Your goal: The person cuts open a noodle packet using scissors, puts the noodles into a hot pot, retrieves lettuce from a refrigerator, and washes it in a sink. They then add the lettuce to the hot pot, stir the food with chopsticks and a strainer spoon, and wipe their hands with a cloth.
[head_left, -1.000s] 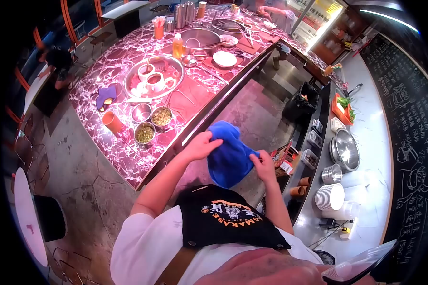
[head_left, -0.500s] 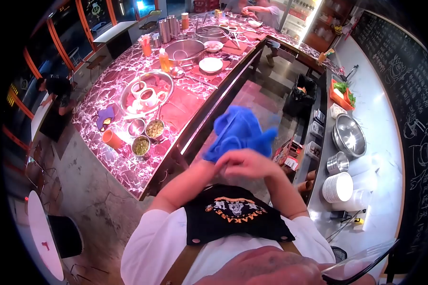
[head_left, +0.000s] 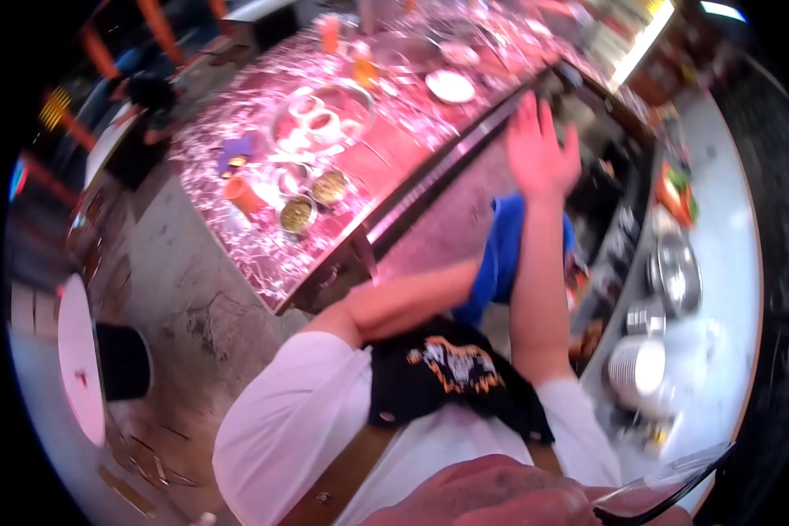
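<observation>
A blue cloth point(head_left: 500, 250) lies against my right forearm point(head_left: 539, 272) and shows on both sides of it. From the left, my left forearm point(head_left: 412, 298) reaches across to the cloth; my left hand is hidden by the cloth and the right arm. My right hand point(head_left: 543, 153) is raised beyond the cloth with its fingers apart, holding nothing. The picture is blurred by motion.
The marble-patterned counter point(head_left: 267, 254) bears a large metal bowl point(head_left: 364, 101), a white bowl point(head_left: 450, 86) and small metal pots. On the right worktop point(head_left: 719, 202) are a steel bowl point(head_left: 679, 272) and stacked white bowls point(head_left: 636, 364). A person point(head_left: 149, 92) is at the far left.
The cloth was first spread between both hands, then bunched over my left hand with the right beside it. Now my right arm is stretched forward with the cloth against its forearm. The view has shifted.
</observation>
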The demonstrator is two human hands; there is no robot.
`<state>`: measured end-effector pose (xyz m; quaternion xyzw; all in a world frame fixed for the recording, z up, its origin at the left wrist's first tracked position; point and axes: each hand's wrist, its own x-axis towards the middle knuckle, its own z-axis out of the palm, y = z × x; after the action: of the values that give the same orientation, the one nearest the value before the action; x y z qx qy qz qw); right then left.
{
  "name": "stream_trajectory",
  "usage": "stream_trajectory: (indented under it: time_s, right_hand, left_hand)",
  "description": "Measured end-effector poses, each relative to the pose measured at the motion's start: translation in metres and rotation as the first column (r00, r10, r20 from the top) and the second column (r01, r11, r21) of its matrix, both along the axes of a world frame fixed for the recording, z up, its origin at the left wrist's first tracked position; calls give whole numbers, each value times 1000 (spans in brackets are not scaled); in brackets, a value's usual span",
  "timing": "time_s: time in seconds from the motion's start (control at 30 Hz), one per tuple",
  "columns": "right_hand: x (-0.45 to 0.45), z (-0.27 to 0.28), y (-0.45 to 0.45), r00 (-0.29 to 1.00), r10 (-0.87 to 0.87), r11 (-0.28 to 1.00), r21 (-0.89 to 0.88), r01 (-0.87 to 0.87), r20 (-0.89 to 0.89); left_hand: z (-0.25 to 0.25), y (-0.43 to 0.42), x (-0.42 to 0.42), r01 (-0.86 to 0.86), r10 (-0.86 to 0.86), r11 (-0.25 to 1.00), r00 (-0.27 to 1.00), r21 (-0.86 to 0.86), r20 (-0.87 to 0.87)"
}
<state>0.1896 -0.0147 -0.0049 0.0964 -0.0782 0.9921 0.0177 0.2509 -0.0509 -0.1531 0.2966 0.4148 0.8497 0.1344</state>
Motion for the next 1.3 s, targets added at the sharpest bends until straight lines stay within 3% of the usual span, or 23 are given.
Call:
stream_trajectory:
  time_s: [0.1,0.17,0.27,0.3,0.33,0.37,0.47,0.6,0.63,0.67,0.73,0.8,0.83,0.93,1.0,1.03,1.07,1.1,1.13,1.17,1.2,1.27,1.3]
  right_hand:
    - [-37,12,6,962,-273,962,37,272,25]
    - [-59,14,12,863,-505,834,253,490,-5]
    - [-75,17,22,733,-671,602,495,626,-110]
    - [-81,13,27,694,-698,511,557,654,-174]
    - [-88,3,33,659,-714,414,615,671,-238]
    - [-92,-6,37,611,-749,312,678,666,-256]
    - [-86,-44,29,640,-747,365,694,621,-179]
    - [-88,-133,-3,697,-699,308,812,496,-161]
    - [-109,-182,-14,585,-759,-25,911,412,-286]
    - [-74,-193,-3,794,-556,294,835,464,-246]
    - [-19,-206,1,918,-289,586,708,394,-272]
    - [-5,-201,-3,942,-335,652,723,227,6]
    - [3,-199,-6,926,-346,690,710,141,152]
    - [35,-198,-11,835,-346,760,649,-18,427]
    - [62,-194,1,900,-409,-17,988,156,-149]
    - [77,-186,6,903,-400,-22,987,161,-157]
    - [94,-172,10,850,-429,-188,951,247,-306]
    - [102,-165,13,782,-434,-349,884,311,-447]
    - [101,-173,16,787,-434,-342,889,305,-438]
    - [99,-184,18,880,-377,-264,944,198,-290]
    - [95,-192,24,942,-301,-200,976,87,-146]
    - [100,-185,42,963,-270,-114,993,-13,-18]
    - [103,-186,55,980,-196,68,997,-32,45]
  left_hand:
    - [29,-5,12,133,-141,990,967,55,213]
    - [3,-1,22,-10,31,992,984,-126,173]
    - [82,-34,61,-123,146,930,988,-346,41]
    - [100,-39,70,-440,251,802,863,-405,-439]
    - [107,-41,78,-719,236,638,523,-275,-819]
    - [102,-34,85,-731,324,663,470,-157,-821]
    - [87,-31,66,-535,332,845,534,-7,-778]
    - [62,-40,12,-459,182,889,382,-15,-906]
    - [59,-41,2,-449,187,893,359,7,-914]
    - [54,-43,-2,-507,190,862,350,-15,-917]
    - [49,-50,-10,-560,192,828,341,-35,-920]
    - [48,-56,-20,-705,114,706,213,-72,-970]
    - [29,-55,-35,-755,202,654,235,-48,-951]
    - [-2,-69,-59,-635,292,663,707,-396,-645]
    - [3,-73,-58,-537,345,757,812,-371,-471]
    - [3,-85,-55,-123,133,879,991,-462,-10]
    - [0,-83,-50,20,70,966,939,-256,337]
    - [-2,-80,-43,100,27,963,890,-252,455]
    - [-7,-77,-32,181,-11,954,818,-239,575]
    - [-11,-73,-23,-17,79,895,989,-445,121]
    - [-10,-76,-18,68,20,796,990,-602,138]
    - [-8,-80,-17,132,-1,887,958,-443,285]
    - [-5,-89,-21,215,-39,868,929,-447,369]
